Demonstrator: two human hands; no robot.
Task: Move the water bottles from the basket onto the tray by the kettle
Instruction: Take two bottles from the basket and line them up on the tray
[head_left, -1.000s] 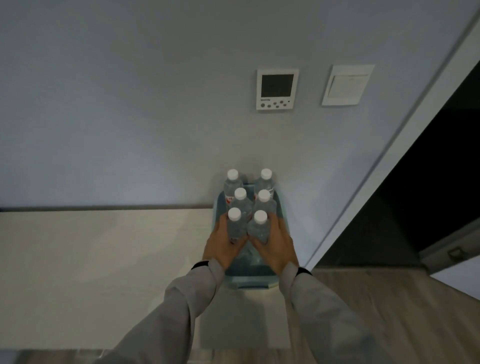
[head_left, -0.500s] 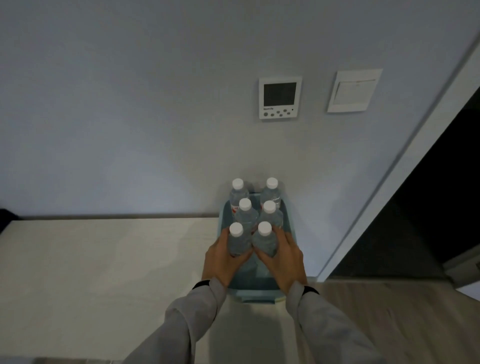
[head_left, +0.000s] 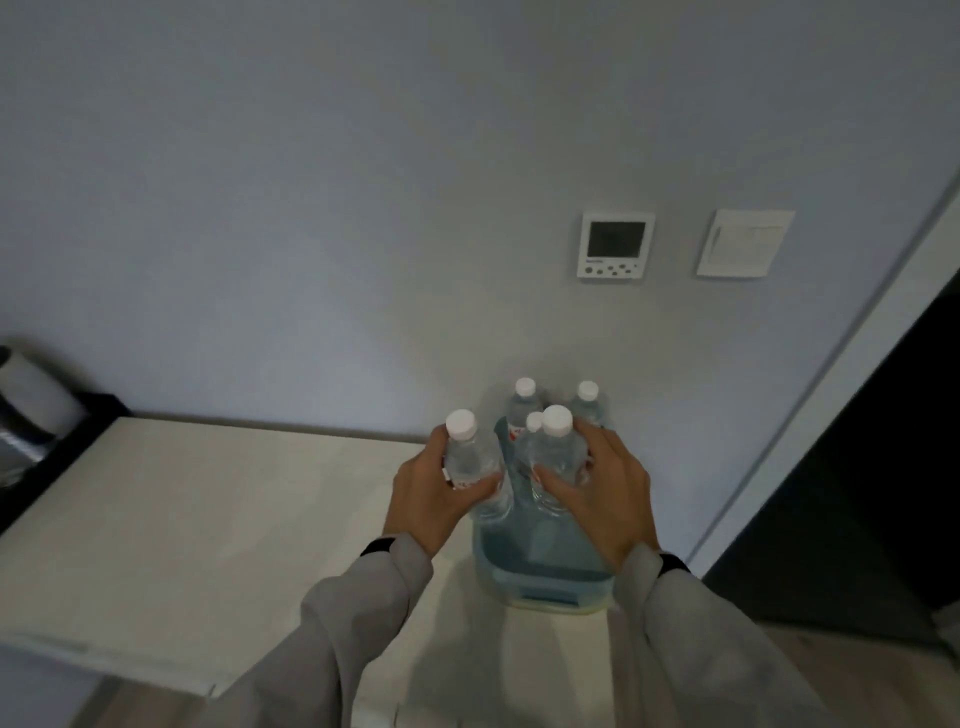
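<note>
A light-blue basket (head_left: 540, 582) stands at the right end of a pale counter, against the wall. My left hand (head_left: 431, 499) grips a clear water bottle (head_left: 467, 457) with a white cap, lifted above the basket's left rim. My right hand (head_left: 605, 493) grips a second bottle (head_left: 556, 447), raised over the basket. Three more white-capped bottles (head_left: 522, 405) stay upright at the basket's far end. A dark tray (head_left: 57, 457) shows at the left edge, with a kettle (head_left: 31, 400) on it, partly cut off.
The pale counter top (head_left: 234, 509) stretches between basket and tray. On the wall hang a thermostat panel (head_left: 614, 245) and a light switch (head_left: 744, 242). A dark doorway (head_left: 893, 467) opens to the right. Wood floor shows below.
Both hands have lifted the two nearest bottles up out of the basket; the left one has shifted leftward. My view has swung left, bringing the tray and kettle into sight.
</note>
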